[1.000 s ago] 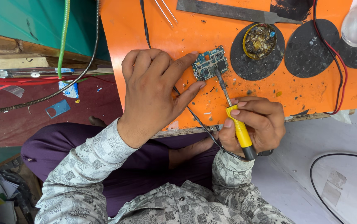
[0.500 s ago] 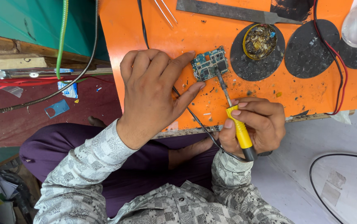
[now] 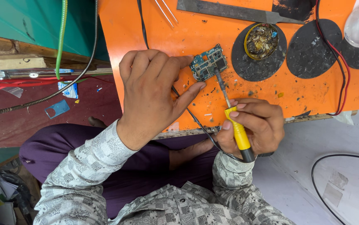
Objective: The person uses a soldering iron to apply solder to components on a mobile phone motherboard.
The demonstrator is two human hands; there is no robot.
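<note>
A small blue-green circuit board [image 3: 208, 63] lies flat on the orange work surface [image 3: 154, 25], just beside the round black pad holding a tin of dark residue [image 3: 261, 40]. The left hand [image 3: 152, 89] rests palm-down beside the board, its fingers loosely spread, forefinger and thumb touching the board's near edges to pin it. The right hand [image 3: 252, 125], nearer the person than the board, is closed around the yellow handle of a soldering iron [image 3: 233, 121], whose metal tip meets the board's lower right corner.
</note>
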